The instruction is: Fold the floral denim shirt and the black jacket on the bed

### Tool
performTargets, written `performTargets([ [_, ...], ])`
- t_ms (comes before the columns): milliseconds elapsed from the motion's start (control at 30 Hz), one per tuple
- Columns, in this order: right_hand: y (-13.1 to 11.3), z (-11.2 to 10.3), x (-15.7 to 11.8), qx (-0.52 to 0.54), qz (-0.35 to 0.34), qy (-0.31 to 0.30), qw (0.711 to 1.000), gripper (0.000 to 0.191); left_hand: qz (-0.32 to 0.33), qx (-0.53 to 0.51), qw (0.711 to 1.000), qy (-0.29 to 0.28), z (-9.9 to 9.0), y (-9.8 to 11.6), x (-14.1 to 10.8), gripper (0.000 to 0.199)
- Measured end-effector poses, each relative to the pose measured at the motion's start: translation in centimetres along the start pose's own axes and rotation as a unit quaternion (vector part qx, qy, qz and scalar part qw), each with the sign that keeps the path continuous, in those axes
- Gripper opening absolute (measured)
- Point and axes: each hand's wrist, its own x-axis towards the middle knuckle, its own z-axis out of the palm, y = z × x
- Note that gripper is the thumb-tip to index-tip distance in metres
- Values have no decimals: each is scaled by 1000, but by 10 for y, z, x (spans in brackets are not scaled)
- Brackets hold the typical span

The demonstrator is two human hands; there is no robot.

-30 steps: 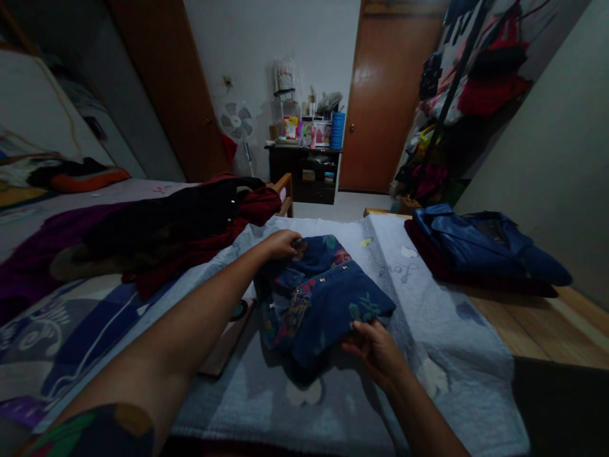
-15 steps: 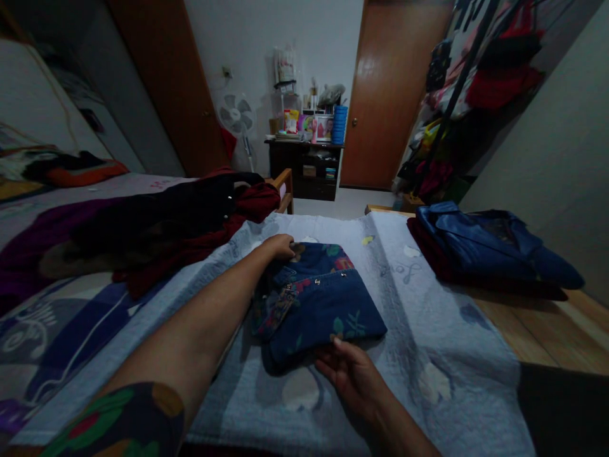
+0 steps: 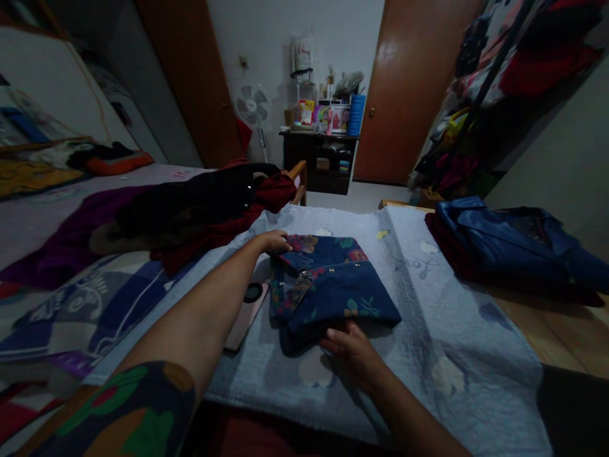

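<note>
While L hand [image 3: 275, 241] pinches far-left corner of denim garment [image 3: 340, 289], R hand [image 3: 356, 350], w/ grip loosely spread, is at near edge; folding looks approx done, edges uneven.

A dark sleeve [image 3: 126, 416] is wrapping the left arm [image 3: 202, 311] to the elbow. Green, orange and brown shapes (a small red patch among them) are covering it. Both hands [image 3: 358, 355] are showing bare.

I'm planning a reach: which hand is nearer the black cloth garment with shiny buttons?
Left. The left hand is right of the black garment; the right hand farther right, by folded blue floral clothing.
</note>
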Motion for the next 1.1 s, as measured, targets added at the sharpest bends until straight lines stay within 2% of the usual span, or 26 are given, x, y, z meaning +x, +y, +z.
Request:
performTargets([
  [100, -1, 9, 1, 85, 17, 41, 995, 31, -2, -53, 998, 20, -6, 7, -4, 39],
  [233, 1, 17, 9, 221, 40, 103, 969, 27, 22, -158, 983, 92, -15, 17, -15, 43],
  [367, 6, 20, 15, 193, 93, 116, 970, 26, 24, -194, 964, 181, -18, 17, -40, 38],
  [467, 8, 23, 16, 141, 78, 131, 978, 27, 65, -229, 946, 221, -6, 12, -82, 36],
  [533, 8, 28, 15, 112, 51, 136, 983, 29, 105, -272, 939, 180, 12, 7, -122, 35],
  [567, 8, 30, 14, 103, 42, 133, 985, 30, 115, -283, 942, 140, 23, 3, -143, 32],
  [700, 6, 36, 13, 99, 63, 127, 985, 28, 86, -296, 948, -76, 76, -21, -218, 19],
  [733, 5, 37, 14, 102, 74, 129, 984, 24, 65, -293, 943, -143, 90, -28, -229, 18],
  [833, 4, 35, 18, 117, 101, 123, 980, 14, 13, -306, 910, -278, 128, -46, -247, 19],
  [900, 2, 34, 20, 129, 115, 120, 978, 8, -16, -338, 898, -280, 149, -53, -248, 23],
  [967, -1, 33, 22, 143, 125, 116, 975, 6, -34, -390, 887, -245, 166, -56, -245, 26],
  [1033, -4, 34, 22, 166, 130, 99, 973, 10, -49, -450, 868, -205, 175, -55, -241, 32],
  [1100, -7, 35, 21, 189, 126, 81, 970, 13, -63, -523, 833, -168, 179, -53, -237, 35],
])
